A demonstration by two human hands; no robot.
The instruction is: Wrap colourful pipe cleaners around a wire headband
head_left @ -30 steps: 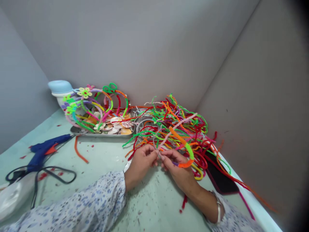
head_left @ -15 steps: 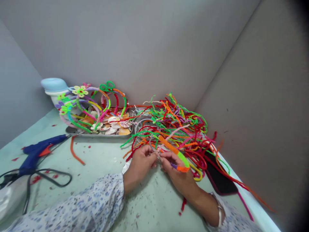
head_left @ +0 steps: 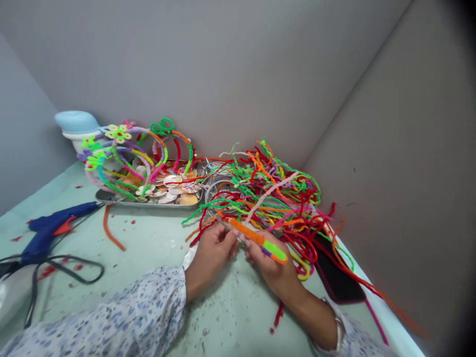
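My left hand (head_left: pixel 212 259) and my right hand (head_left: pixel 269 263) meet low in the middle of the view. Together they pinch a thin hoop wrapped in fuzzy pipe cleaner (head_left: pixel 257 241), orange with a lime-green stretch and a purple strand near its end. The unwrapped part of the band is mostly hidden by my fingers. Just beyond my hands lies a tangled heap of multicoloured pipe cleaners (head_left: pixel 275 198), its nearest strands almost touching my right hand.
A metal tray (head_left: pixel 148 205) holds pipe-cleaner hairbands and patterned discs. Bare wire hoops (head_left: pixel 219 186) sit beside it. A blue glue gun (head_left: pixel 48 233) with its black cord lies left, a black phone (head_left: pixel 336 272) right. Grey walls box in the table.
The wrapped piece has swung down from an upright arc to lie flatter, pointing right across my right hand. The whole scene has shifted slightly left and up in view.
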